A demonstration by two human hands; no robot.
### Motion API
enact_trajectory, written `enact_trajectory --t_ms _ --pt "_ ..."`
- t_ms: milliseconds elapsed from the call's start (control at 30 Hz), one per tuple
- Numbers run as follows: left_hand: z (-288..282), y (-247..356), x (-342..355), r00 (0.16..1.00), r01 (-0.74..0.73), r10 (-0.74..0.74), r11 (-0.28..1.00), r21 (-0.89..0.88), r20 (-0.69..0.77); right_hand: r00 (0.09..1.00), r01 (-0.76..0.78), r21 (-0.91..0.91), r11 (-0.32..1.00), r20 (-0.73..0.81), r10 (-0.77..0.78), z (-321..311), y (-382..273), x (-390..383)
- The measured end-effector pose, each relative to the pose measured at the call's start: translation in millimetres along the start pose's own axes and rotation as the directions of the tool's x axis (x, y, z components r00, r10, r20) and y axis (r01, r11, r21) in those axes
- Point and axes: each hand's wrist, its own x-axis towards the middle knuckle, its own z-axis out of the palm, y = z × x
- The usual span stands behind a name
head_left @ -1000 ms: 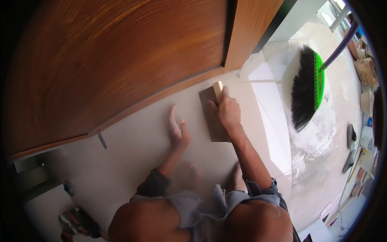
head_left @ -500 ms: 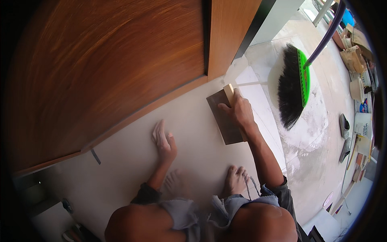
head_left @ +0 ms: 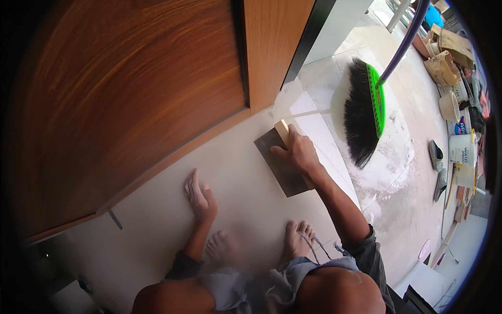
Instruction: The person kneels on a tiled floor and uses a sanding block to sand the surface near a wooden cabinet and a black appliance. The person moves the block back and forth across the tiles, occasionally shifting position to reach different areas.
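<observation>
My right hand grips the pale wooden handle of a flat, dark rectangular trowel, which lies on the pale floor below a wooden door panel. To the left, my left hand is open on or just above the floor, fingers stretched out and empty. My bare feet are below the hands, the left one blurred in a dusty-looking haze.
At the right stands a broom with black bristles and a green head, on white-smeared tiles. Along the far right are grey shoes, buckets, paper bags and boards. A pale post rises beside the doorway.
The whole view has shifted. Against the door, my right hand and the trowel have moved rightward, toward the broom, away from my left hand, which stays open. More of my feet shows.
</observation>
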Motion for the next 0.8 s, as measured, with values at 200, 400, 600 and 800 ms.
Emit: enact_trajectory --t_ms 200,400,600,800 --pt "7 -1 -1 0.999 -0.031 0.031 0.999 -0.017 -0.016 0.997 0.056 -0.089 0.994 -0.041 -0.06 -10 31 -25" --pt "14 5 -1 0.999 -0.036 0.036 0.999 -0.019 0.003 0.921 -0.076 0.137 0.988 -0.369 0.122 -62 115 -31" --pt "9 -2 -3 1.0 0.011 -0.011 1.0 0.0 0.013 0.857 -0.223 0.36 0.906 -0.372 0.358 -86 118 -13" --pt "10 0 -2 1.0 -0.005 0.005 1.0 -0.018 0.024 0.877 -0.157 0.266 0.951 -0.405 0.258 -80 130 6"
